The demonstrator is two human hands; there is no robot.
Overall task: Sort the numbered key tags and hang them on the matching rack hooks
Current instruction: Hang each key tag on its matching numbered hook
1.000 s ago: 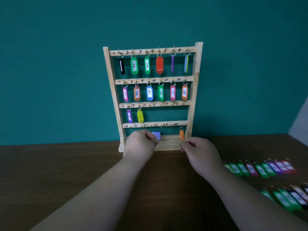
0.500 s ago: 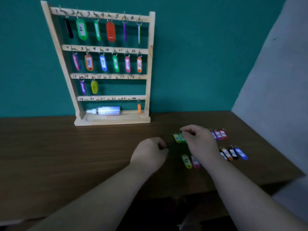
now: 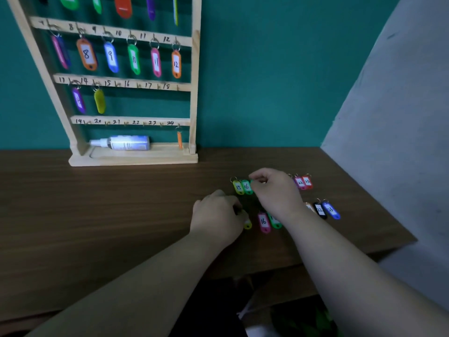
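A sec ago both hands were up at the rack [image 3: 195,93] base by the bottom row; now they've dropped to the loose tags on the right of the surface [image 3: 121,215], and our view has swung down w/ them. An orange tag [image 3: 179,139] hangs at hook 24, so we read that placement as done and the next pick as under way. Left hand [image 3: 217,216] sits curled over a small yellow tag [image 3: 247,224]; can't tell if it's gripping. Right hand [image 3: 275,192] has thumb & forefinger pinched together just beside the green 16 tag [image 3: 247,186]; what's in the pinch, if anything, is hidden. Tags are small oval plastic fobs w/ a white handwritten no. label and a metal ring. They lie in two rough rows: yellow 15 tag [image 3: 238,187] touching the green 16 in the far row, pink 16 tag [image 3: 263,222] nearer us. Hooks 15–18 and 19–23 are bare, so approx. half the job remains.
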